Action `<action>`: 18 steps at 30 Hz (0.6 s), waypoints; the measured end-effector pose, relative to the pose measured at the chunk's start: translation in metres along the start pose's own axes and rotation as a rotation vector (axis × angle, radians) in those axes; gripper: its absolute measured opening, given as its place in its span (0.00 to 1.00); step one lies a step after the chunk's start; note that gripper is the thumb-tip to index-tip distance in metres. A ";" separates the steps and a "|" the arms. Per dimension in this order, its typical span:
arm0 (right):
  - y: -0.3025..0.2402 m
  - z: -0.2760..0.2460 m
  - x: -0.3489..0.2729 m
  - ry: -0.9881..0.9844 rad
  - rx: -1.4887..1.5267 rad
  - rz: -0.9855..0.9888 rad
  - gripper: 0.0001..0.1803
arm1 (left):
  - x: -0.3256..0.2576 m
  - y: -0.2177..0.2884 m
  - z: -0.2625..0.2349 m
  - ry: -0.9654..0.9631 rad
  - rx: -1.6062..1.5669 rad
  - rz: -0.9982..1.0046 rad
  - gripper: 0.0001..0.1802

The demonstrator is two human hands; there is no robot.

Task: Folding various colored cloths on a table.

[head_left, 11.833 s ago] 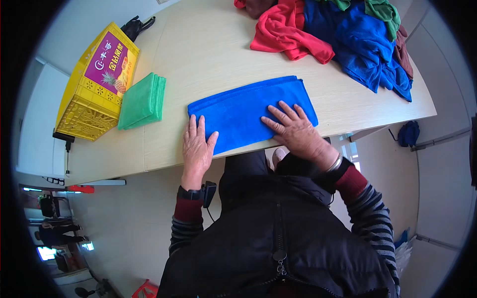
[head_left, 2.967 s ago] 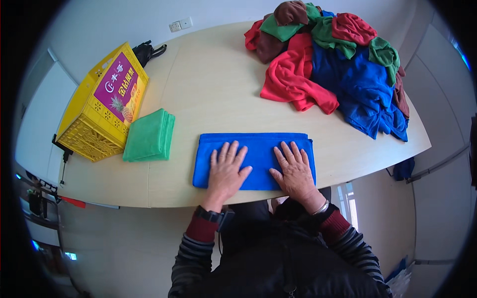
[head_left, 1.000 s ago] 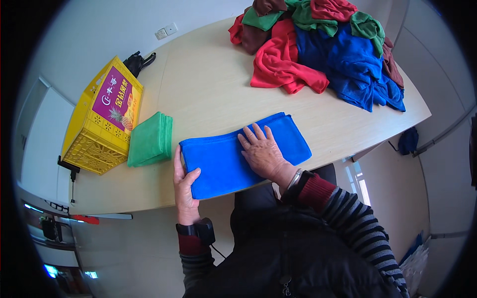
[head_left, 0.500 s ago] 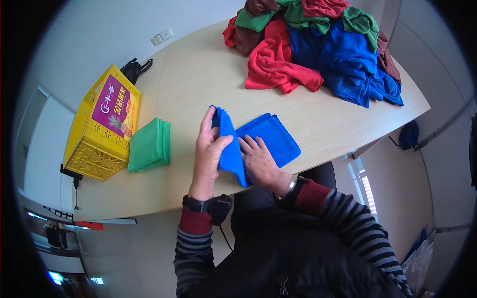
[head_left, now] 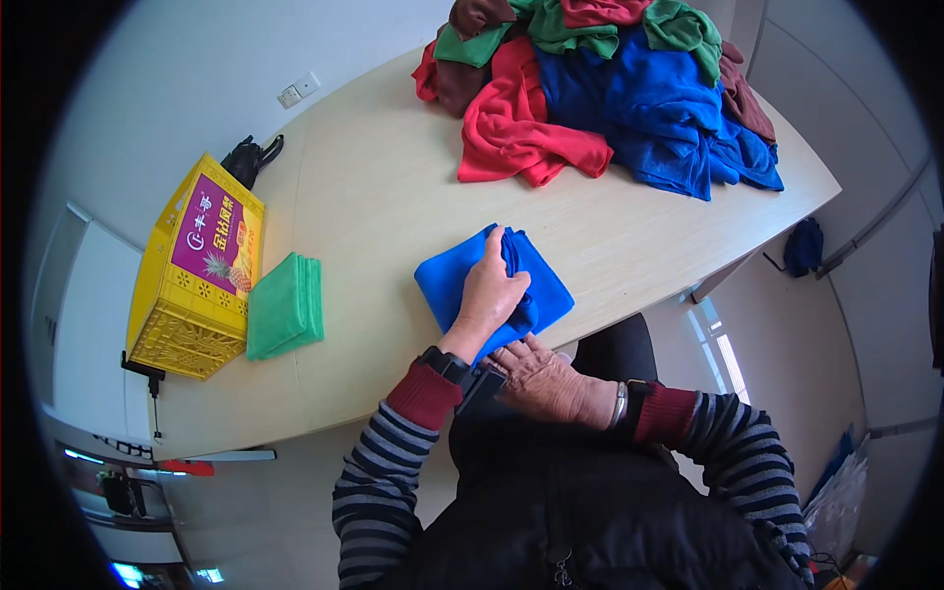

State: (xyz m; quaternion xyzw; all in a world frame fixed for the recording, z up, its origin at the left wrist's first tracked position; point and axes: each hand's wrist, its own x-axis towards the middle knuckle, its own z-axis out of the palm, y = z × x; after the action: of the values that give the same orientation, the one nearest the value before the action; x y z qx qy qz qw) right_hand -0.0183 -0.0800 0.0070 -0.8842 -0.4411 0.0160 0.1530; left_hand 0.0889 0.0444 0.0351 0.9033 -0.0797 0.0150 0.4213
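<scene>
A blue cloth [head_left: 444,278] lies folded on the table near its front edge, with part of it turned over toward the right. My left hand [head_left: 492,290] is closed on the raised fold, index finger stretched along it and thumb pressed against the cloth. My right hand [head_left: 551,382] is at the table's front edge, its outstretched fingers touching the near corner of the cloth; the left wrist partly covers it. To the left stands a neat stack of folded green cloths [head_left: 283,310].
A yellow crate [head_left: 187,324] with a purple printed panel stands on the left of the table [head_left: 364,206], a black bag [head_left: 248,160] behind it. At the far right is a loose heap of red, blue, green and brown cloths [head_left: 639,98]. A wall socket [head_left: 298,90] is at the back.
My left hand has moved right, bringing the lifted part of the blue cloth over onto the rest. My right hand has slid off the cloth's top toward the table edge. The view has shifted slightly.
</scene>
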 end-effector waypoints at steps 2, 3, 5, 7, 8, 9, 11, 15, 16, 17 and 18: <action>0.002 0.004 -0.001 0.029 -0.004 0.000 0.36 | -0.002 0.005 -0.011 -0.071 -0.158 -0.053 0.35; 0.003 0.006 -0.002 0.057 -0.013 -0.001 0.36 | -0.002 0.006 -0.020 -0.139 -0.319 -0.104 0.33; 0.004 0.007 -0.002 0.086 -0.018 -0.004 0.37 | -0.001 -0.013 -0.040 -0.122 -0.357 -0.098 0.28; 0.006 0.004 -0.004 0.140 -0.055 -0.034 0.37 | 0.001 -0.043 -0.061 -0.047 -0.237 -0.040 0.26; 0.007 0.002 -0.006 0.167 -0.074 -0.046 0.37 | 0.002 -0.052 -0.069 0.155 0.185 0.267 0.25; 0.007 0.002 -0.008 0.165 -0.071 -0.047 0.37 | 0.000 -0.062 -0.077 0.360 0.613 0.567 0.25; 0.009 0.001 -0.011 0.183 -0.072 -0.074 0.38 | -0.006 -0.095 -0.081 0.273 0.464 0.439 0.25; 0.024 -0.006 -0.017 0.170 -0.054 -0.070 0.36 | -0.025 -0.114 -0.088 0.077 0.028 0.110 0.27; 0.029 -0.008 -0.019 0.158 -0.044 -0.059 0.35 | -0.031 -0.106 -0.092 0.060 -0.091 0.021 0.28; 0.034 -0.011 -0.021 0.156 -0.045 -0.063 0.35 | -0.040 -0.100 -0.097 0.052 -0.205 -0.071 0.29; 0.039 -0.014 -0.021 0.164 0.040 -0.041 0.34 | -0.050 -0.099 -0.097 0.056 -0.207 -0.072 0.29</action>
State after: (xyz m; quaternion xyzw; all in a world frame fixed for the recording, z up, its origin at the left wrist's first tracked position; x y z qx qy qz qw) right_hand 0.0012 -0.1218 0.0072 -0.8700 -0.4447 -0.0509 0.2067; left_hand 0.0590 0.1882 0.0177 0.8564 -0.0364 0.0170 0.5147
